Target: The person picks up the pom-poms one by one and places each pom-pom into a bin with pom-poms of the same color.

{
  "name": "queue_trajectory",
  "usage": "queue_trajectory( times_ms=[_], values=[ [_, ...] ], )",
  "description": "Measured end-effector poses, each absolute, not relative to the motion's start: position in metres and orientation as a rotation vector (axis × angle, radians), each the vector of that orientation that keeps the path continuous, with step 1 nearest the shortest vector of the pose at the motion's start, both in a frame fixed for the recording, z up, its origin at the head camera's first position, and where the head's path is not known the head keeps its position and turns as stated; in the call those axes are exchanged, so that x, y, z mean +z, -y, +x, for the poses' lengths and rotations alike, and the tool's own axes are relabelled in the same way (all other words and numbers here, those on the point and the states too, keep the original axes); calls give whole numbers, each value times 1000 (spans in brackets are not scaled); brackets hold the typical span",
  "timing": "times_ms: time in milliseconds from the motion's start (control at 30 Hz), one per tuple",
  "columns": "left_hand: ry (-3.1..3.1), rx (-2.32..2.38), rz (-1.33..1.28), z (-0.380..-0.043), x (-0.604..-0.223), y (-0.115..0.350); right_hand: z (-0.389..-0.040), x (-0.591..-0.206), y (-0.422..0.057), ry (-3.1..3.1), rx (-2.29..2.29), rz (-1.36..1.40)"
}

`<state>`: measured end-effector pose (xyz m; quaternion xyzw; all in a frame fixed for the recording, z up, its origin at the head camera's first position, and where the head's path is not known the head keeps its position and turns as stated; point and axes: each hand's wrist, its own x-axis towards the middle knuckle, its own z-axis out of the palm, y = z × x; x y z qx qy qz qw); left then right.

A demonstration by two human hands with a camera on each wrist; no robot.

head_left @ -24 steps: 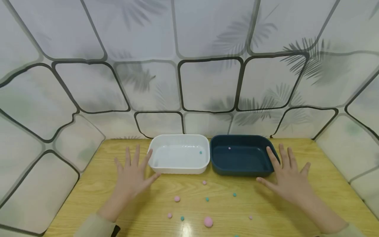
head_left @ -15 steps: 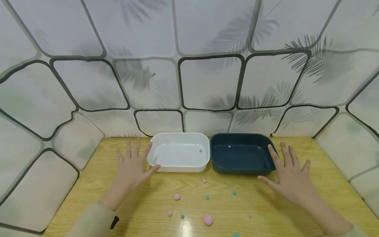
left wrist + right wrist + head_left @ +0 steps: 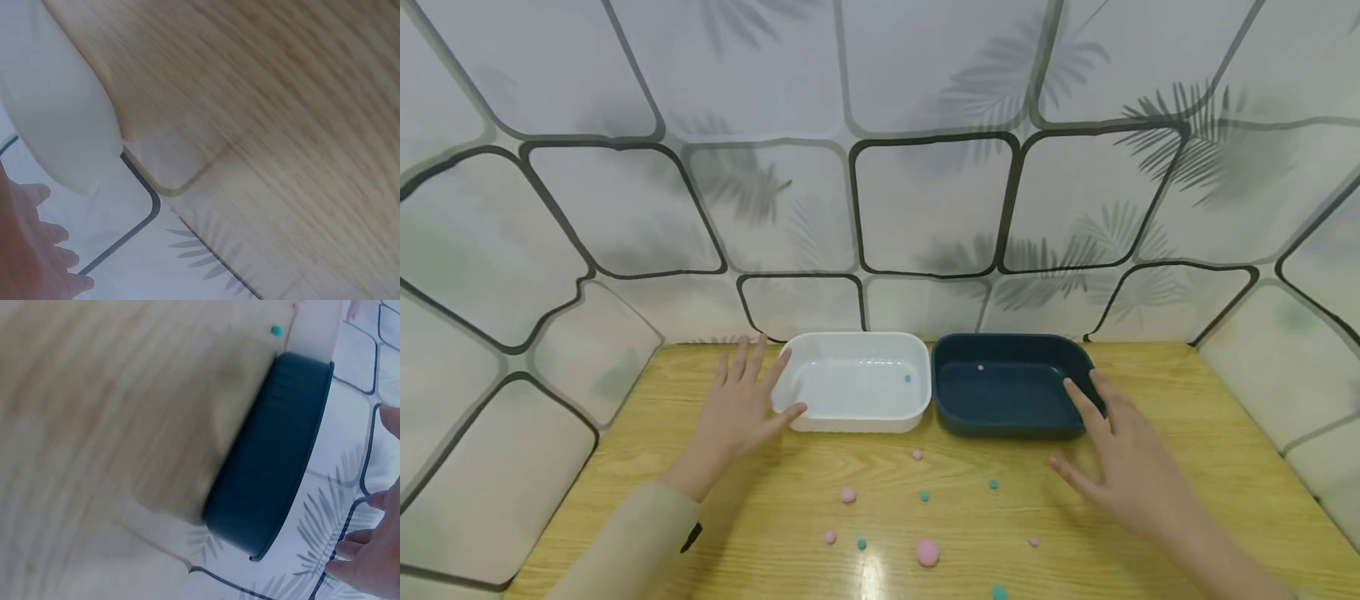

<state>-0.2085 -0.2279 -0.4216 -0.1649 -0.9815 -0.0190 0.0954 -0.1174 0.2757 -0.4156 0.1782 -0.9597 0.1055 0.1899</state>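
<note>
Right, nearest me a teal ball [image 3: 1000, 592] is cut by the bottom edge of the head view, w/ a big pink ball [image 3: 927, 552] just beyond. Past those lie smaller balls, pink [image 3: 847, 495] & teal [image 3: 924, 496], loose on the wood table [image 3: 1217, 400]. No order by colour or size that I can see; they prob sit in front b/c both hands can get at them from there.

My right hand [image 3: 1131, 467] is at the outer end of the dark blue tray [image 3: 1015, 429], fingers outstretched, nothing in it; the right wrist view shows a gap to the wall, tho the thumb side's harder to judge. My left hand [image 3: 737, 412] is spread too, holding nothing, by the outer end of the white tray [image 3: 850, 423]; can't tell if a fingertip touches. Prob they flank the trays to keep the middle in sight.

Both trays stand upright, side by side at the far edge, rims touching or v. close, prob to keep both in reach. White has one teal bead [image 3: 907, 378], dark blue one pink bead [image 3: 981, 367].

Behind: patterned backdrop [image 3: 932, 208], leaves & outlines. No brand, label or text legible anywhere.
</note>
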Motion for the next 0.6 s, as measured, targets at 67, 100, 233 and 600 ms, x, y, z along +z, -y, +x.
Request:
queue_trajectory(
  times_ms=[67, 100, 233, 600],
  values=[
    [2916, -35, -507, -213, -423, 228, -113, -416, -271, 2691, 331, 520],
    [2920, -25, -516, -215, -423, 229, -111, -417, -268, 2686, 349, 531],
    [2935, 16, -553, -221, -427, 231, -105, -421, -257, 2648, 435, 573],
    [2935, 0, -700, -223, -430, 231, -101, -442, -233, 2674, 557, 612]
  ],
)
